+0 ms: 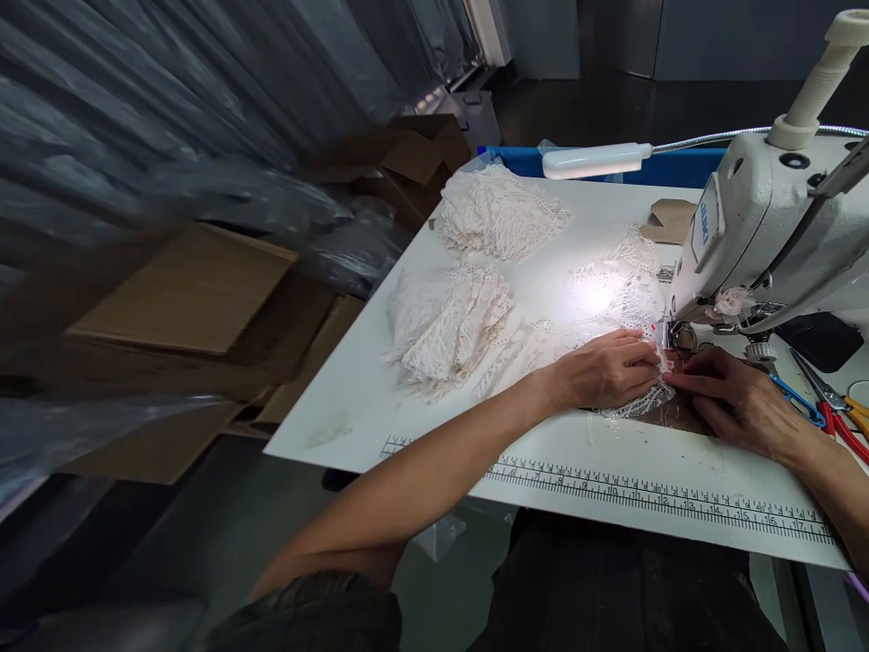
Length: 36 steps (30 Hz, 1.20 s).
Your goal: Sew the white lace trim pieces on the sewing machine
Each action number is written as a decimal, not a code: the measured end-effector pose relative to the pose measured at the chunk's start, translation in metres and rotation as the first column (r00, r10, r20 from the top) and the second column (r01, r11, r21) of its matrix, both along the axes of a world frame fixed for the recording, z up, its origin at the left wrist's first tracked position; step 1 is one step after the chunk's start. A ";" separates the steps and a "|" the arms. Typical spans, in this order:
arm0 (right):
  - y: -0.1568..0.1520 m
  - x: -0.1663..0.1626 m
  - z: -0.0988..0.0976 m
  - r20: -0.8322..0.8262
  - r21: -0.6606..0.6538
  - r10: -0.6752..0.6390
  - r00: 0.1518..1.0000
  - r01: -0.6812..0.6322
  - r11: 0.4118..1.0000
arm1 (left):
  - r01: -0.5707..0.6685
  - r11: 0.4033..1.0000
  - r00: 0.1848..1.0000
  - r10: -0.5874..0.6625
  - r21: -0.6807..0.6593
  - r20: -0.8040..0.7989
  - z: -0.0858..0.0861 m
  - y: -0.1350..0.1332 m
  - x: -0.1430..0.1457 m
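White lace (635, 401) lies at the needle of a white sewing machine (747, 199), just in front of the presser foot (669, 333). My left hand (615, 369) rests on this lace, fingers bent and closed on it. From the other side my right hand (737, 394) meets the lace edge with thumb and fingertips pinched together at it. More lace (611, 281) runs behind my left hand under the bright lamp spot. The fingertips of both hands nearly touch, and the lace between them is partly hidden.
Two piles of white lace, a far pile (499, 213) and a nearer pile (452, 326), lie on the table's left. Scissors (832, 394) and blue-handled snips (794, 398) lie right of my right hand. A lamp (597, 161) hangs over the back edge. Cardboard boxes (183, 290) stand left.
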State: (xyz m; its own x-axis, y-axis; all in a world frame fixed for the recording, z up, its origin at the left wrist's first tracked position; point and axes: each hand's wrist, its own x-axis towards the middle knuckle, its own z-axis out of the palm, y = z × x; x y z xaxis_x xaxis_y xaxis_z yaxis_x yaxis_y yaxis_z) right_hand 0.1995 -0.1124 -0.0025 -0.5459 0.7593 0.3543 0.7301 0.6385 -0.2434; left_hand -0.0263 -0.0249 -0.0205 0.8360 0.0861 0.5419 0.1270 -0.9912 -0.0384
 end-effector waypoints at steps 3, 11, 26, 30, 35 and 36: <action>0.000 -0.002 0.000 0.057 0.082 0.024 0.998 -0.029 0.996 | 0.025 1.000 0.999 -0.025 -0.001 0.037 0.002 -0.001 0.000; -0.005 -0.008 -0.005 0.096 0.127 -0.021 0.995 0.008 0.992 | -0.192 0.980 0.981 0.189 0.055 0.052 0.007 -0.006 0.003; -0.006 -0.010 -0.003 0.125 0.131 -0.021 0.992 0.005 0.991 | -0.215 0.974 0.958 0.225 0.074 -0.176 0.009 -0.007 0.001; -0.006 -0.011 -0.002 0.137 0.140 -0.021 0.990 0.001 0.990 | -0.224 0.972 0.953 0.232 0.065 -0.196 0.009 -0.009 0.002; -0.008 -0.012 -0.003 0.146 0.145 -0.043 0.988 0.021 0.989 | -0.264 0.964 0.942 0.263 0.027 -0.206 0.011 -0.015 0.003; -0.008 -0.013 -0.004 0.150 0.147 -0.049 0.988 0.026 0.989 | -0.264 0.964 0.941 0.263 0.024 -0.213 0.012 -0.015 0.004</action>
State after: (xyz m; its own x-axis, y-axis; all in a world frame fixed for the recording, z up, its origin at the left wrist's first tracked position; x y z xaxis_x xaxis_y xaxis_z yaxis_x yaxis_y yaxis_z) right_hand 0.1866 -0.1208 -0.0067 -0.5740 0.7272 0.3765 0.7757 0.6302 -0.0346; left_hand -0.0221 -0.0397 -0.0087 0.8784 0.3214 0.3537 0.3735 -0.9234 -0.0884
